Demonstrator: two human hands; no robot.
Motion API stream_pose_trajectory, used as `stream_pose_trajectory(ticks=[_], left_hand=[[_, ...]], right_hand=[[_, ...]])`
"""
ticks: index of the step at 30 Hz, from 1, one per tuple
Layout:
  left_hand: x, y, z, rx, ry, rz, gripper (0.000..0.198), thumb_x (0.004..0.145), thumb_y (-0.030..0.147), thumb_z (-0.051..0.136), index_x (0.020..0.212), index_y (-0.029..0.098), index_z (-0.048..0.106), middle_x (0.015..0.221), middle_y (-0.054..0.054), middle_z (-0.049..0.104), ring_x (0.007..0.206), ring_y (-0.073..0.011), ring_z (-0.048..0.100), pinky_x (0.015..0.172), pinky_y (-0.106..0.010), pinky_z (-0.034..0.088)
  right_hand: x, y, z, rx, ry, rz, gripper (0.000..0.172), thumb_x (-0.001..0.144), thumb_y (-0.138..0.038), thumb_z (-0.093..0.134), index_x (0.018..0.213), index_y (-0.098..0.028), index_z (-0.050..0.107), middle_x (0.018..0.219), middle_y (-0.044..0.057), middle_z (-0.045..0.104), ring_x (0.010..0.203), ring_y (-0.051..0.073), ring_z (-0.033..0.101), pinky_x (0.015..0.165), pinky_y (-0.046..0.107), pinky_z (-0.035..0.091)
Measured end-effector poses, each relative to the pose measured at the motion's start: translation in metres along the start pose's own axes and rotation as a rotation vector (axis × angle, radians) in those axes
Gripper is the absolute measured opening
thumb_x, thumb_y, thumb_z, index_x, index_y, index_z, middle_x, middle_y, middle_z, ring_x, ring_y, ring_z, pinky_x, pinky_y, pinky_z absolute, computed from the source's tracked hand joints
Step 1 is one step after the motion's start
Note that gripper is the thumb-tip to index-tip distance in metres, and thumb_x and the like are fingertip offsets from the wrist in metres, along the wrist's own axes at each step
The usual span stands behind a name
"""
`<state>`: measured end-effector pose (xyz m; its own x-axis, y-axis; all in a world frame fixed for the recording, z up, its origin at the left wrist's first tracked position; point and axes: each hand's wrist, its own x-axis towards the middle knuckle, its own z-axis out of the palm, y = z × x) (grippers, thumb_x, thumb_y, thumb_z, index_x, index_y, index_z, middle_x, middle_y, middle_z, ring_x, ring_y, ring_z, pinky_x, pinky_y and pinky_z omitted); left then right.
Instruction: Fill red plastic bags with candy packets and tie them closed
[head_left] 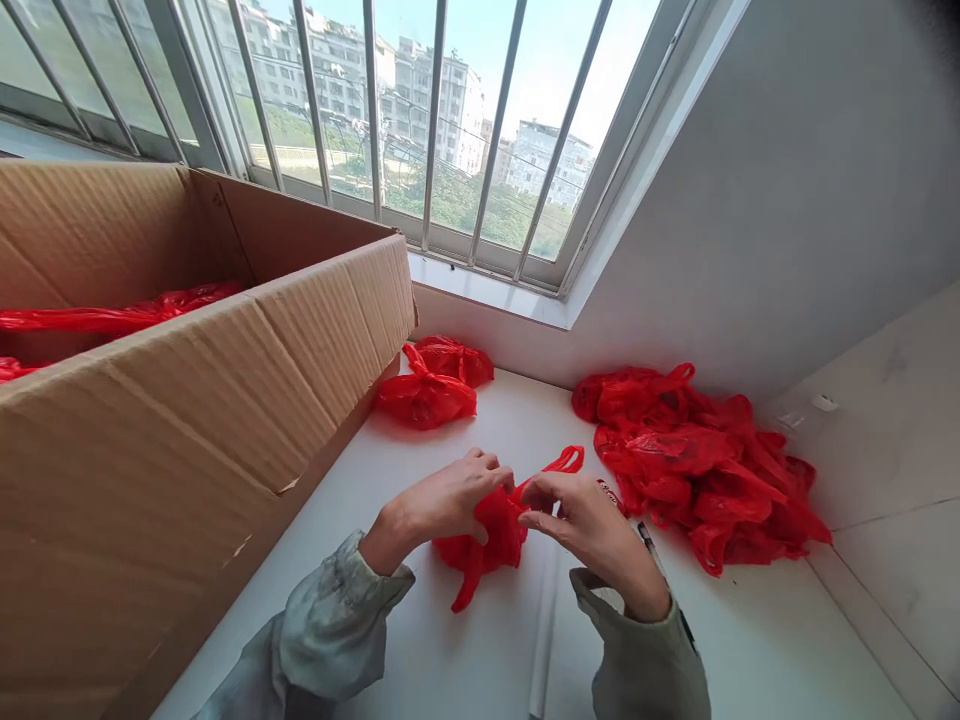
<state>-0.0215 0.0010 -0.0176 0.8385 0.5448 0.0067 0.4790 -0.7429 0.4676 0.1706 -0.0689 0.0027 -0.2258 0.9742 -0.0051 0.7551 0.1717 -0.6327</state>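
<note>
A crumpled red plastic bag (501,532) sits on the white tabletop in front of me, with one loop handle up to the right and a loose end toward me. My left hand (455,497) is curved over its left side, thumb on the near face and fingers over the top. At its upper right, my right hand (574,508) has thumb and forefinger bent around the bag's gathered top; the fingertips are close together with a small gap behind them. What is inside the bag cannot be made out.
A large open cardboard box (225,400) on the left contains red bags (142,312). Two tied red bags (427,395) lie beside it. A heap of red bags (705,460) is at the right near the wall. A dark pen-like object (646,537) shows behind my right wrist. A barred window (442,130) is behind.
</note>
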Motion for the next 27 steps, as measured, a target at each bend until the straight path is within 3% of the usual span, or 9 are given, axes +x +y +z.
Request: stream_pose_trajectory(ticks=[4, 6, 8, 11, 15, 18, 21, 24, 27], left_hand=[[0.004, -0.005, 0.011, 0.063, 0.033, -0.038, 0.015, 0.076, 0.009, 0.06, 0.089, 0.017, 0.057, 0.085, -0.002, 0.054, 0.083, -0.0178, 0.049, 0.07, -0.027, 0.039], [0.004, -0.008, 0.011, 0.064, 0.046, -0.057, 0.006, 0.079, 0.011, 0.055, 0.082, 0.016, 0.056, 0.079, -0.001, 0.053, 0.073, -0.0155, 0.049, 0.063, -0.026, 0.036], [0.002, -0.013, 0.008, 0.062, 0.049, -0.069, 0.008, 0.078, 0.011, 0.055, 0.072, 0.016, 0.054, 0.074, 0.0, 0.053, 0.067, -0.0133, 0.048, 0.058, -0.025, 0.032], [-0.005, -0.021, -0.004, 0.051, 0.055, -0.082, 0.013, 0.075, 0.009, 0.057, 0.065, 0.015, 0.053, 0.071, 0.001, 0.054, 0.063, -0.011, 0.048, 0.057, -0.024, 0.031], [-0.017, -0.033, -0.021, 0.021, 0.091, -0.108, 0.013, 0.075, 0.009, 0.056, 0.064, 0.015, 0.052, 0.07, 0.002, 0.055, 0.063, -0.0101, 0.048, 0.056, -0.022, 0.029], [-0.02, -0.04, -0.025, 0.004, 0.117, -0.131, 0.014, 0.076, 0.01, 0.055, 0.063, 0.014, 0.051, 0.068, 0.002, 0.052, 0.062, -0.01, 0.046, 0.056, -0.023, 0.028], [-0.016, -0.04, -0.02, -0.015, 0.104, -0.116, 0.017, 0.074, 0.009, 0.055, 0.061, 0.014, 0.047, 0.064, 0.004, 0.05, 0.06, -0.0088, 0.043, 0.055, -0.023, 0.026], [-0.011, -0.037, -0.014, -0.034, 0.083, -0.091, 0.017, 0.073, 0.008, 0.054, 0.06, 0.014, 0.045, 0.065, 0.004, 0.049, 0.058, -0.0081, 0.042, 0.054, -0.023, 0.025], [-0.01, -0.035, -0.014, -0.056, 0.064, -0.074, 0.014, 0.072, 0.008, 0.052, 0.061, 0.014, 0.046, 0.067, 0.003, 0.05, 0.058, -0.0083, 0.041, 0.053, -0.023, 0.025]], right_hand=[[0.014, 0.005, 0.026, -0.244, 0.011, 0.121, 0.021, 0.074, -0.029, 0.068, 0.092, -0.021, 0.062, 0.092, 0.002, 0.067, 0.081, 0.018, 0.06, 0.064, 0.026, 0.035], [0.02, 0.003, 0.037, -0.317, 0.008, 0.128, 0.018, 0.074, -0.024, 0.065, 0.091, -0.021, 0.059, 0.091, 0.003, 0.067, 0.082, 0.019, 0.06, 0.062, 0.026, 0.032], [0.024, 0.002, 0.042, -0.345, 0.007, 0.129, 0.012, 0.075, -0.015, 0.058, 0.086, -0.021, 0.058, 0.084, 0.002, 0.066, 0.078, 0.017, 0.059, 0.06, 0.025, 0.028], [0.023, 0.004, 0.037, -0.314, 0.037, 0.115, 0.016, 0.077, -0.009, 0.049, 0.077, -0.022, 0.057, 0.074, -0.001, 0.064, 0.069, 0.014, 0.056, 0.058, 0.025, 0.026], [0.017, 0.014, 0.018, -0.24, 0.08, 0.122, 0.013, 0.08, -0.013, 0.05, 0.073, -0.022, 0.056, 0.068, -0.002, 0.061, 0.063, 0.013, 0.052, 0.057, 0.024, 0.027], [0.014, 0.016, 0.012, -0.137, 0.075, 0.081, 0.003, 0.082, -0.021, 0.056, 0.081, -0.022, 0.058, 0.069, -0.003, 0.061, 0.063, 0.013, 0.053, 0.06, 0.024, 0.033], [0.017, 0.006, 0.024, -0.094, 0.078, -0.012, 0.011, 0.083, -0.026, 0.06, 0.094, -0.024, 0.059, 0.082, -0.002, 0.064, 0.072, 0.014, 0.058, 0.064, 0.024, 0.036], [0.025, -0.005, 0.046, -0.233, 0.127, -0.042, 0.02, 0.081, -0.023, 0.062, 0.1, -0.024, 0.057, 0.098, 0.002, 0.063, 0.081, 0.016, 0.058, 0.064, 0.025, 0.034], [0.033, -0.006, 0.061, -0.356, 0.14, -0.004, 0.014, 0.079, -0.013, 0.057, 0.09, -0.022, 0.057, 0.089, 0.001, 0.062, 0.075, 0.015, 0.055, 0.058, 0.024, 0.028]])
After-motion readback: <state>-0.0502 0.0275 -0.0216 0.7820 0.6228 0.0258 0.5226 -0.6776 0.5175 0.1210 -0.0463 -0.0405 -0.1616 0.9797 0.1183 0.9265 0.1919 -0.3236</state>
